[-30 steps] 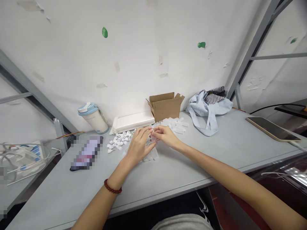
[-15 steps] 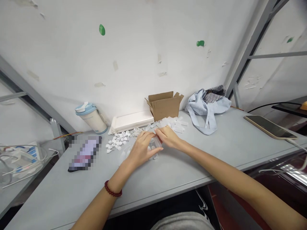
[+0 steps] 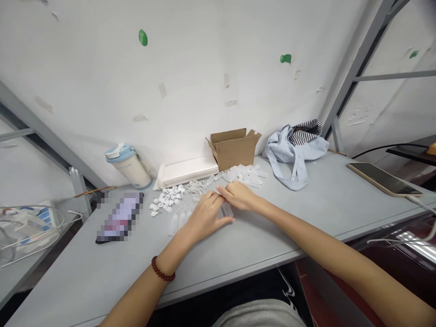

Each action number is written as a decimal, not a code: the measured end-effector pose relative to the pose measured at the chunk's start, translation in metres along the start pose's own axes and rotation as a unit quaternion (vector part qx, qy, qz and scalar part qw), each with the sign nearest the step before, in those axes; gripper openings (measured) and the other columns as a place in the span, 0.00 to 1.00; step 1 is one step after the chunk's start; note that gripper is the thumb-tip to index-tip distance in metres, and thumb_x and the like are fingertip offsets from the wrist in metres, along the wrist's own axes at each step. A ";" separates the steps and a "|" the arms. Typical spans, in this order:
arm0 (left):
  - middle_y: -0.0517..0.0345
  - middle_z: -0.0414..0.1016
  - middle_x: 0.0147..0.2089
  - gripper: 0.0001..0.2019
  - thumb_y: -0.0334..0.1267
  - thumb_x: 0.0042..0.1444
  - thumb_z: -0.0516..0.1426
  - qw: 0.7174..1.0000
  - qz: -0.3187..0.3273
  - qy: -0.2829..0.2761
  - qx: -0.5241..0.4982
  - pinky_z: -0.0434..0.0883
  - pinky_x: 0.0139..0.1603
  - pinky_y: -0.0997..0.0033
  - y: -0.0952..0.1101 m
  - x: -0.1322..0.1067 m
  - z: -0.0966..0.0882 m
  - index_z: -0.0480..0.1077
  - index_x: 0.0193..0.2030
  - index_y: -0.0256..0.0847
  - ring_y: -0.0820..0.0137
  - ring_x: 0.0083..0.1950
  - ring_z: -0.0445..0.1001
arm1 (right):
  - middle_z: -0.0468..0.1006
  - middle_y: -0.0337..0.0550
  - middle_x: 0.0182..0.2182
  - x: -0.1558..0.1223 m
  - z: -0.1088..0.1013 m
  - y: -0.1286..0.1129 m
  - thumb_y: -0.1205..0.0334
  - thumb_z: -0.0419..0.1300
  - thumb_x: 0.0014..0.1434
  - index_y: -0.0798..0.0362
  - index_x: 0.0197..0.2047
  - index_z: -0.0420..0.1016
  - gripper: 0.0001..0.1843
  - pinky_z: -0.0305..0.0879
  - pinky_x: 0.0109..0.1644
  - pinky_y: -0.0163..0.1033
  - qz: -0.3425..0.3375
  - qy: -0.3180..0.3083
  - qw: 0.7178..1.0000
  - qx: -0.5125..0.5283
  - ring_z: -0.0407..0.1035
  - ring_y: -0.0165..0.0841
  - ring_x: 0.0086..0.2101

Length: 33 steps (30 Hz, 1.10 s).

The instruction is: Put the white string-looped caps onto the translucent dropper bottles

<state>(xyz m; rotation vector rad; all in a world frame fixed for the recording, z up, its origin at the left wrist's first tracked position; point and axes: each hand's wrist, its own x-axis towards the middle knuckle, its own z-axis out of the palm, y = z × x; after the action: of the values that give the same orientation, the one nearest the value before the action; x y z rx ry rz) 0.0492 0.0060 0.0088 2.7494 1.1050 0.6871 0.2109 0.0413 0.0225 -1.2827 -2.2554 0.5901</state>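
Both the left hand (image 3: 207,213) and the right hand (image 3: 242,195) were together low over the grey table (image 3: 265,247), fingertips touching or nearly so. The left hand's fingers were bent close together, its thumb stretched out wide toward the right; the right hand was curled narrow, its thumb and forefinger at the left fingertips. I could not tell whether either gripped something small, since the fingers hid the spot. Just beneath the two hands lay translucent plastic pieces (image 3: 227,210), partly covered by them, and a row of similar clear pieces (image 3: 174,224) lay just left of the left hand. Beyond that hand, to its left, was a scatter of small white caps (image 3: 167,199), with thin pale loops (image 3: 195,188) nearer its knuckles. Just past the right hand was a heap of frosted pieces (image 3: 245,174), and behind it an open cardboard box (image 3: 235,153). A flat white package (image 3: 187,171) lay beyond the left hand, while a light blue bag (image 3: 296,150) rested farther off, right of the right hand.
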 end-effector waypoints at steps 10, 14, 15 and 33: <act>0.50 0.73 0.46 0.18 0.47 0.52 0.62 0.999 -0.013 -0.042 -0.022 0.67 0.50 0.55 0.000 -0.002 -0.002 0.70 0.46 0.41 0.56 0.49 0.68 | 0.68 0.41 0.10 -0.003 -0.004 -0.005 0.46 0.41 0.66 0.52 0.11 0.59 0.35 0.62 0.30 0.39 0.051 -0.091 0.992 0.071 0.62 0.29 0.13; 0.49 0.72 0.46 0.18 0.48 0.53 0.61 0.999 -0.011 -0.045 -0.011 0.67 0.50 0.55 -0.001 -0.003 -0.002 0.69 0.46 0.41 0.55 0.49 0.68 | 0.69 0.41 0.10 -0.003 -0.003 -0.005 0.46 0.41 0.66 0.52 0.11 0.58 0.35 0.63 0.31 0.39 0.050 -0.098 0.989 0.094 0.63 0.29 0.13; 0.49 0.72 0.46 0.18 0.48 0.53 0.61 0.999 -0.012 -0.045 -0.006 0.67 0.49 0.54 -0.001 -0.003 -0.002 0.69 0.46 0.41 0.55 0.49 0.68 | 0.68 0.41 0.10 -0.003 -0.003 -0.005 0.46 0.41 0.66 0.52 0.11 0.57 0.35 0.64 0.31 0.39 0.048 -0.099 0.989 0.103 0.64 0.29 0.13; 0.51 0.76 0.41 0.16 0.50 0.52 0.60 0.987 -0.137 0.086 -0.022 0.68 0.45 0.59 -0.033 -0.002 -0.024 0.70 0.39 0.40 0.58 0.45 0.71 | 0.68 0.39 0.10 0.002 0.004 0.005 0.45 0.43 0.65 0.52 0.17 0.63 0.30 0.64 0.28 0.38 0.054 -0.048 0.984 0.161 0.67 0.32 0.14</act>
<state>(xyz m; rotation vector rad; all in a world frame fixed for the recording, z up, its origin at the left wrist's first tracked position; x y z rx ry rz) 0.0162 0.0272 0.0207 2.4705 1.4482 0.9080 0.2111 0.0448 0.0173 -1.2371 -2.0656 1.0281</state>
